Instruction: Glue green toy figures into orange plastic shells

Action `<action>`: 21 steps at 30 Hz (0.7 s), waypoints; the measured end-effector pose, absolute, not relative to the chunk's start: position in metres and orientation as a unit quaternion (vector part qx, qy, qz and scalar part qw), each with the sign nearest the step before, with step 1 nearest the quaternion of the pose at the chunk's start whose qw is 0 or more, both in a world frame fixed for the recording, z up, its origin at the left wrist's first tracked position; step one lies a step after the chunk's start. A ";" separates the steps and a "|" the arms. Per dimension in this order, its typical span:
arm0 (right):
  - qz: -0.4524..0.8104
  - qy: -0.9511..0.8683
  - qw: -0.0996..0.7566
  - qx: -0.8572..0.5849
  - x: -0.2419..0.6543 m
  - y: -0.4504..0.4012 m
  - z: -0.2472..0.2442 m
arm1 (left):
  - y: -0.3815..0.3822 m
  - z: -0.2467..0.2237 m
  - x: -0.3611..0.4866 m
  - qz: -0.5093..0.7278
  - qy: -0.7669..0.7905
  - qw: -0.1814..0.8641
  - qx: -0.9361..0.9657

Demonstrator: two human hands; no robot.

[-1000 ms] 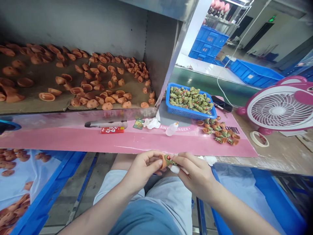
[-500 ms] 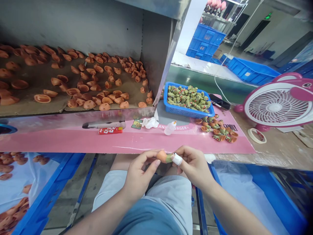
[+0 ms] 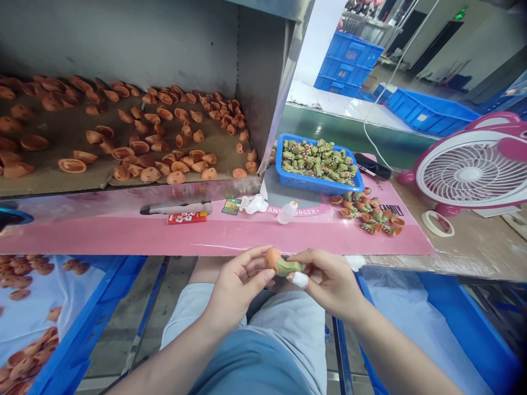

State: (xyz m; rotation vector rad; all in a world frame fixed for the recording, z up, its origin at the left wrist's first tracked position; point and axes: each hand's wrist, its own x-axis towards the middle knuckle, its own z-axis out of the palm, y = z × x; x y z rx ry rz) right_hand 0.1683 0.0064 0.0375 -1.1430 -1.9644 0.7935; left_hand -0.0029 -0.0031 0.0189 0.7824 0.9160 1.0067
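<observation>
My left hand (image 3: 241, 285) pinches a small orange cup-shaped piece (image 3: 272, 258) between thumb and fingers, just past the table's front edge. My right hand (image 3: 331, 282), with white wrapping on its thumb, grips a green molded piece (image 3: 289, 267). The two pieces touch end to end; whether they are stuck together I cannot tell. Ahead lies a small clear squeeze bottle (image 3: 287, 213) with an orange tip. On the pink mat to the right sit several joined orange-and-green pieces (image 3: 366, 211). Behind them a blue basket (image 3: 307, 185) holds many green pieces.
An open metal cabinet at left holds many orange shells (image 3: 152, 145). Crumpled tissue (image 3: 253, 203), a red packet (image 3: 187, 218) and a tape roll (image 3: 437, 224) lie on the table. A pink fan (image 3: 469, 173) stands right. Blue bins (image 3: 465, 323) flank my legs.
The green piece has turned and shows more of its length beside the orange piece. My right fingers have shifted along it. The view has moved slightly.
</observation>
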 end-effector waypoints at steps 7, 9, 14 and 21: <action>0.283 -0.761 0.354 -0.464 0.164 0.001 0.041 | -0.003 0.019 -0.001 0.448 0.424 0.709 0.342; 0.285 -0.757 0.355 -0.469 0.164 0.000 0.041 | -0.003 0.018 -0.001 0.444 0.419 0.714 0.342; 0.297 -0.747 0.352 -0.478 0.163 -0.003 0.041 | -0.003 0.018 -0.001 0.433 0.414 0.721 0.349; 0.307 -0.743 0.353 -0.479 0.162 -0.005 0.040 | -0.001 0.018 -0.001 0.426 0.407 0.724 0.359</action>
